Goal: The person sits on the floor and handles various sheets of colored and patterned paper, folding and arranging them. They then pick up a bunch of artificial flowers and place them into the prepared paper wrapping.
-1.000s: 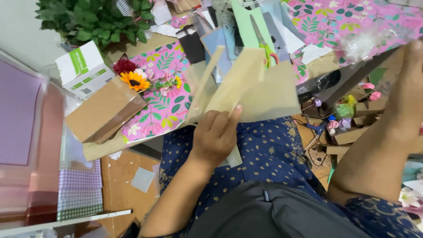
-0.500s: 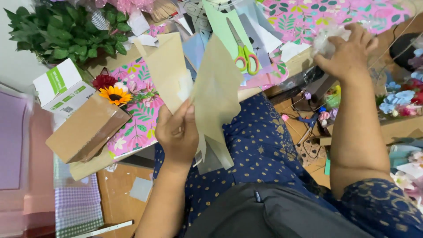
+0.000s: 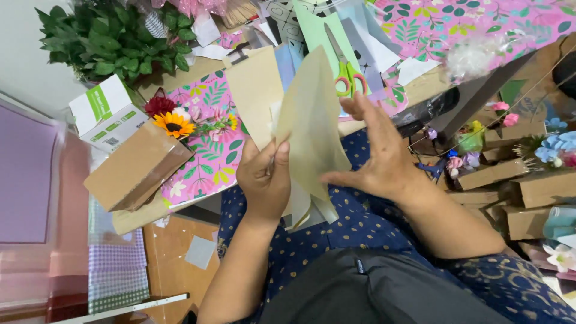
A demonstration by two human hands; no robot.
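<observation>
Left hand [image 3: 264, 177] closed around a bunch of tan paper sheets [image 3: 309, 123], thumb on top, sheets standing up and fanning out above the fist. Right hand [image 3: 375, 153] wide, fingers spread flat, palm against the right side of the nearest sheet, not gripping. Both hands over a lap in navy patterned cloth [image 3: 354, 225], dark grey fabric [image 3: 372, 288] nearer the body.

Just above the right hand, green-handled scissors [image 3: 342, 72] lying on pale green and blue paper. Behind the sheets, pink floral paper [image 3: 210, 150] covering the work surface, more of the same pink print at top right. Left of the left hand, a sunflower [image 3: 174, 125] and a dark red flower [image 3: 159, 105] on that pink paper, a plain cardboard box [image 3: 135, 168] touching its edge, a white and green box [image 3: 108, 111] just beyond. Further up left, a leafy green plant [image 3: 114, 39] against a pale wall. Far left, stacked purple and pink sheets [image 3: 27, 186], checked fabric [image 3: 117, 270] below, bare wooden board [image 3: 174, 258] beside the left forearm. Right of the right hand, cardboard boxes [image 3: 528, 192] with small paper flowers [image 3: 555, 147], pink, blue and white, crowded together. Whole surface cluttered with paper scraps
</observation>
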